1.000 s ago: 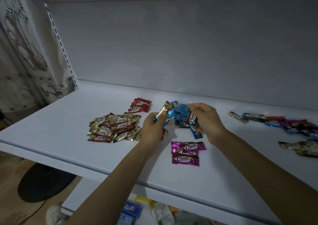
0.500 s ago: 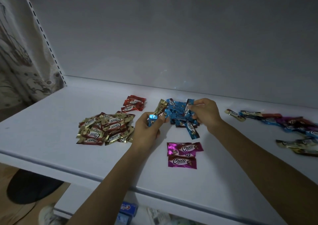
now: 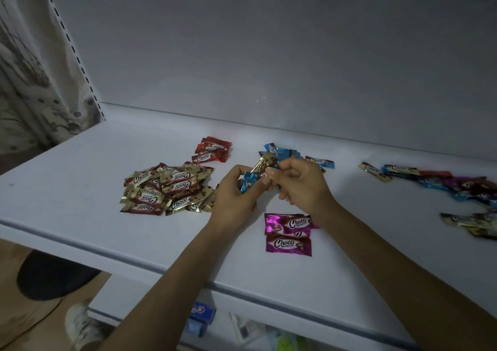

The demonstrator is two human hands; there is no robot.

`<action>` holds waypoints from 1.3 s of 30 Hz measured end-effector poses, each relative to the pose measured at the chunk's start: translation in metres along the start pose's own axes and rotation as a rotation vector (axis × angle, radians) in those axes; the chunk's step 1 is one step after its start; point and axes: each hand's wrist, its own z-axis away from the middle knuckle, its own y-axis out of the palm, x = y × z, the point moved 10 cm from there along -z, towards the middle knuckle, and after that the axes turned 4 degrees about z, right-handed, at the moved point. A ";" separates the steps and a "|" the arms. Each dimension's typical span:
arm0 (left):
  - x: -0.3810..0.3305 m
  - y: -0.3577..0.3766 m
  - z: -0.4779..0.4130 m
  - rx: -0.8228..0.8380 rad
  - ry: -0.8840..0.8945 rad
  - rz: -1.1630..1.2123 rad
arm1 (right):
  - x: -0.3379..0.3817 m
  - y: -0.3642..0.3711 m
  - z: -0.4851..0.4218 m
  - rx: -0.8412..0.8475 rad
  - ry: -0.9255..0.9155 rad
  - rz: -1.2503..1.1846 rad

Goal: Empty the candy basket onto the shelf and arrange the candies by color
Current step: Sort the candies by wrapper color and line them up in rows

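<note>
Biggest risk imo: the left hand [image 3: 234, 197] grips a blue candy [image 3: 248, 182] and a gold candy [image 3: 262, 162] at once. One could slip out and land in the wrong group, since the gold pile [image 3: 166, 189] sits just beside that hand. The dim light makes colours easy to misread too. The right hand [image 3: 301, 184] pinches the gold candy, so both hands are close together mid-shelf [image 3: 80, 176]. The blue pile [image 3: 285, 153] is just behind them toward the back edge, the magenta pile [image 3: 289, 232] is nearer the front edge, and the unsorted heap [image 3: 457, 186] is well off toward the right edge.
</note>
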 end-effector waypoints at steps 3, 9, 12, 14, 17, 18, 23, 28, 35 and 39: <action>-0.001 -0.002 0.000 -0.018 0.009 -0.013 | -0.012 -0.014 -0.006 -0.070 0.047 -0.032; 0.000 -0.004 0.003 -0.058 -0.056 0.051 | -0.055 -0.062 -0.031 -0.244 0.253 -0.071; 0.003 -0.006 0.004 -0.070 -0.073 0.053 | -0.060 -0.074 -0.035 -0.270 0.268 0.099; 0.003 -0.006 0.006 -0.085 -0.089 0.075 | -0.044 -0.075 -0.028 -0.305 0.162 0.194; 0.005 -0.009 0.004 -0.143 -0.160 0.116 | -0.017 -0.038 -0.008 -0.134 -0.013 0.219; 0.005 -0.009 0.002 -0.157 -0.196 0.188 | -0.010 -0.020 -0.001 -0.045 -0.044 0.196; -0.012 0.011 -0.010 -0.049 -0.238 0.601 | 0.018 0.040 0.009 0.173 -0.105 0.074; -0.018 0.017 -0.012 -0.026 -0.213 0.653 | 0.023 0.037 0.004 0.157 -0.158 0.096; 0.000 -0.007 -0.006 -0.193 -0.075 0.186 | -0.021 -0.029 -0.004 -0.115 -0.081 0.305; 0.004 -0.001 -0.001 -0.139 -0.030 0.066 | -0.037 -0.047 -0.014 -0.170 -0.082 0.554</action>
